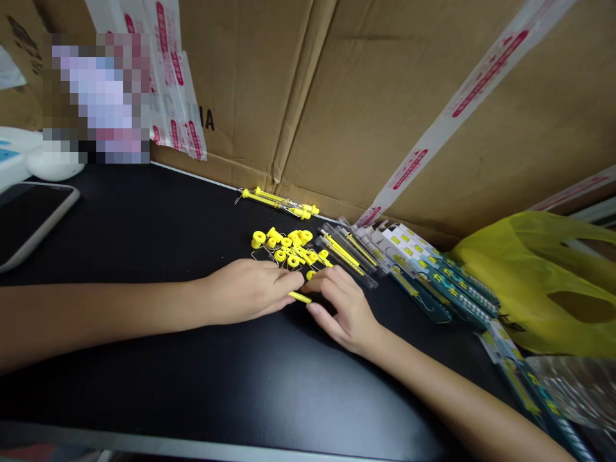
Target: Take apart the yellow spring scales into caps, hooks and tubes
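Note:
My left hand (250,292) is closed around a slim yellow rod (300,297), whose end sticks out past the fingertips. My right hand (344,305) has its thumb and bent fingers at that same end, the thumb touching it from below; the contact of the forefinger is partly hidden. Just beyond the hands is a loose pile of small yellow plastic caps (280,255) with thin wire hooks and springs among them. Behind it lie yellow spring scales (276,200), side by side. Clear tubes with yellow scale strips (347,250) lie right of the pile.
Boxed spring scales (440,282) are stacked on the right beside a yellow plastic bag (539,282) and clear plastic (577,388). A phone (36,221) and a white mouse-shaped object (55,163) lie left on the black table (231,391). Taped cardboard boxes (385,96) stand along the back.

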`<action>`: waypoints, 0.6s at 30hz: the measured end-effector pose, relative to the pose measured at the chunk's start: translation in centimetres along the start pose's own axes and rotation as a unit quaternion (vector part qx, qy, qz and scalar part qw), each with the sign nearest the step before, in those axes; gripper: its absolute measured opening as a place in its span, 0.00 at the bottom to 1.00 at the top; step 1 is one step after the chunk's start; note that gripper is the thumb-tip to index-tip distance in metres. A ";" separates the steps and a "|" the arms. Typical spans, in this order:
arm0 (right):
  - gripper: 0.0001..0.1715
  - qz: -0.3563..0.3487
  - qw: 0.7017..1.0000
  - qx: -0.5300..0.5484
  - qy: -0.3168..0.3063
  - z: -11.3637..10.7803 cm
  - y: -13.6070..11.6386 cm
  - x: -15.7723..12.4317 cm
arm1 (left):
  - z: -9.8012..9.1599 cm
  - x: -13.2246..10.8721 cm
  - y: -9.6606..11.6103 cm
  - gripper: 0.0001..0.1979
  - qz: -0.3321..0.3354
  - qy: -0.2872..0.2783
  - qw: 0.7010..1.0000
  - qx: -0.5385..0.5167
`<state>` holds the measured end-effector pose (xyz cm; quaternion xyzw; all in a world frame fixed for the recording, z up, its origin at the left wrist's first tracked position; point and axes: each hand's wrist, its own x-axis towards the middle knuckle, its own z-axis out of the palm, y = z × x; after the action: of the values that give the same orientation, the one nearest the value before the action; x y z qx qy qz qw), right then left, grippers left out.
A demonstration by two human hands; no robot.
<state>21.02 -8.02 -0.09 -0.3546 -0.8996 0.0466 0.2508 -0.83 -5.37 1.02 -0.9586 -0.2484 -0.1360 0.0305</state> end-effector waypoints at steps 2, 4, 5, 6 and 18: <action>0.10 -0.034 0.997 -0.057 -0.027 0.2 -0.4 0.0 | 0.0 0.0 0.2 0.08 0.004 -0.003 1.000 0.005; 0.11 -0.049 0.993 -0.104 -0.033 0.3 -0.6 0.0 | 0.0 0.0 0.3 0.08 0.018 0.004 1.000 0.007; 0.12 -0.046 0.992 -0.117 -0.028 0.3 -0.6 0.1 | -0.2 0.0 0.3 0.08 0.024 0.018 1.000 0.009; 0.12 -0.036 0.992 -0.123 -0.017 0.2 -0.4 0.2 | -0.3 0.0 0.3 0.09 0.027 0.038 0.999 0.011; 0.17 0.193 0.902 -0.380 0.066 -4.8 8.3 0.9 | 0.6 -0.4 0.0 0.10 0.084 0.058 0.995 -0.016</action>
<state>27.92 -1.73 2.30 -0.5920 -0.7442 -0.2747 0.1423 -1.06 -5.47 0.37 -0.9669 -0.1626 -0.1925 0.0409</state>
